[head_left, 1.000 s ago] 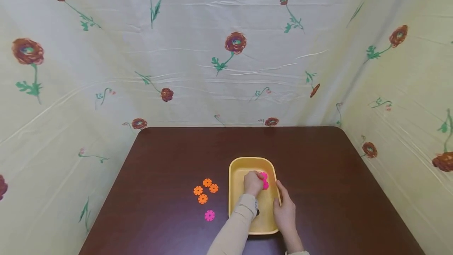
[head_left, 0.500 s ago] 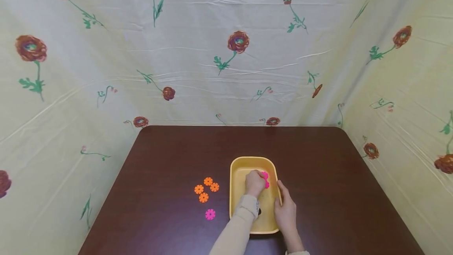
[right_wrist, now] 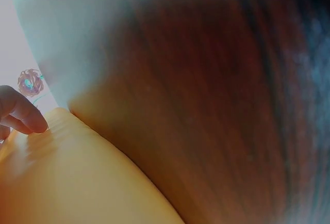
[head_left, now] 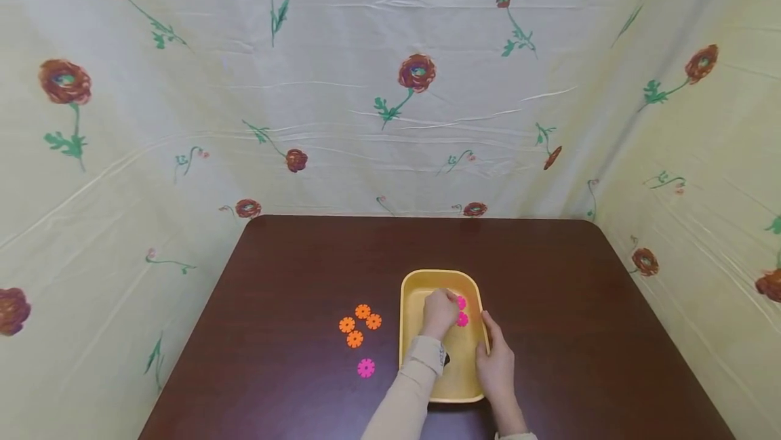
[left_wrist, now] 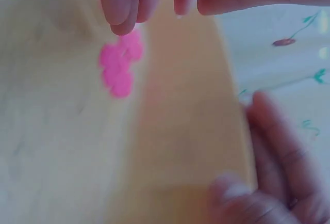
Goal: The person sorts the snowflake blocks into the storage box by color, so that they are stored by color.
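Pink discs (head_left: 461, 311): 2 pcs, flower-shaped, lying inside yellow tray (head_left: 410, 304), far-right part of floor, touching each other.
Left hand (head_left: 439, 312): in tray, just over the discs; fingers curled downward, tips just above them in left wrist view (left_wrist: 119, 12), nothing gripped there.
Right hand (head_left: 497, 365): on tray's right rim, fingers laid along the wall, thumb on rim; right wrist view shows a fingertip (right_wrist: 26, 115) pressed to ribbed rim. Loose hold, fingers mostly straight.
Tray: rect., rounded corners, near-centre of table, slightly right.
Orange discs (head_left: 360, 325): 4 pcs, clustered on table left of tray, near but apart from it.
Pink disc, single (head_left: 366, 367): on table, nearer than orange cluster.
Table (head_left: 293, 270): dark brown, glossy, rounded far corners.
Surround: cream cloth (head_left: 342, 108) w/ red-flower print, creased, on back + both sides.
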`<action>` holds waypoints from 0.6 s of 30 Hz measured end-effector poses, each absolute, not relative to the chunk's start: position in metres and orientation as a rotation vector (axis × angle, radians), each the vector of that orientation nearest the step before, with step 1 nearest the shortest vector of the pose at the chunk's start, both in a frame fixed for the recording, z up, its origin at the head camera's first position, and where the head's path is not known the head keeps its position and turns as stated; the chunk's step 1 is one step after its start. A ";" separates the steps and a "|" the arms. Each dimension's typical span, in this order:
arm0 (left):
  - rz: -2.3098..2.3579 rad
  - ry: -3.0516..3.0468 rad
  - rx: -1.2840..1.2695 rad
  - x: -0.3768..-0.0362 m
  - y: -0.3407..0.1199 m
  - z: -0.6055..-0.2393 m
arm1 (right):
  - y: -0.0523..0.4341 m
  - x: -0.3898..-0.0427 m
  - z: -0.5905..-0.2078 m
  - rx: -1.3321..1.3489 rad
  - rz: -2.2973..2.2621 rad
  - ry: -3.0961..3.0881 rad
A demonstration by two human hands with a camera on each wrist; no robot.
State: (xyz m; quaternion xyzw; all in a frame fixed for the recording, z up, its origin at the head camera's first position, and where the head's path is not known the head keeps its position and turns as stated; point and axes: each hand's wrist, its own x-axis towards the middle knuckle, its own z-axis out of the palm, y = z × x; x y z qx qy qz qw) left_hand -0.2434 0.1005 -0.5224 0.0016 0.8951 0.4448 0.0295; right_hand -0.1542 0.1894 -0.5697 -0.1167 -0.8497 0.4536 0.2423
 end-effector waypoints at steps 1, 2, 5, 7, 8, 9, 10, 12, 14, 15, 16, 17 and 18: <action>1.390 2.766 0.022 -0.244 0.099 -0.518 | 0.190 -0.154 -0.570 -0.319 1.237 -2.321; 1.404 2.783 0.045 -0.244 0.097 -0.513 | 0.190 -0.154 -0.569 -0.318 1.236 -2.319; 1.448 2.823 0.107 -0.246 0.090 -0.498 | 0.190 -0.155 -0.568 -0.314 1.233 -2.317; 1.479 2.862 0.163 -0.248 0.085 -0.487 | 0.190 -0.155 -0.568 -0.313 1.236 -2.324; 1.494 2.877 0.179 -0.249 0.081 -0.483 | 0.190 -0.155 -0.568 -0.316 1.241 -2.327; 1.508 2.887 0.189 -0.250 0.078 -0.478 | 0.190 -0.154 -0.568 -0.319 1.247 -2.332; 1.524 2.901 0.198 -0.250 0.074 -0.474 | 0.190 -0.154 -0.568 -0.325 1.253 -2.338; 1.549 2.909 0.192 -0.250 0.064 -0.469 | 0.189 -0.154 -0.568 -0.331 1.257 -2.348; 1.555 2.929 0.167 -0.249 0.053 -0.467 | 0.189 -0.154 -0.568 -0.342 1.263 -2.352; 1.553 2.937 0.155 -0.248 0.048 -0.468 | 0.189 -0.153 -0.569 -0.346 1.263 -2.354; 1.552 2.945 0.139 -0.247 0.042 -0.469 | 0.190 -0.153 -0.569 -0.350 1.260 -2.355; 1.544 2.952 0.121 -0.246 0.036 -0.472 | 0.190 -0.153 -0.569 -0.354 1.257 -2.354; 1.532 2.968 0.112 -0.245 0.031 -0.475 | 0.190 -0.153 -0.569 -0.358 1.256 -2.353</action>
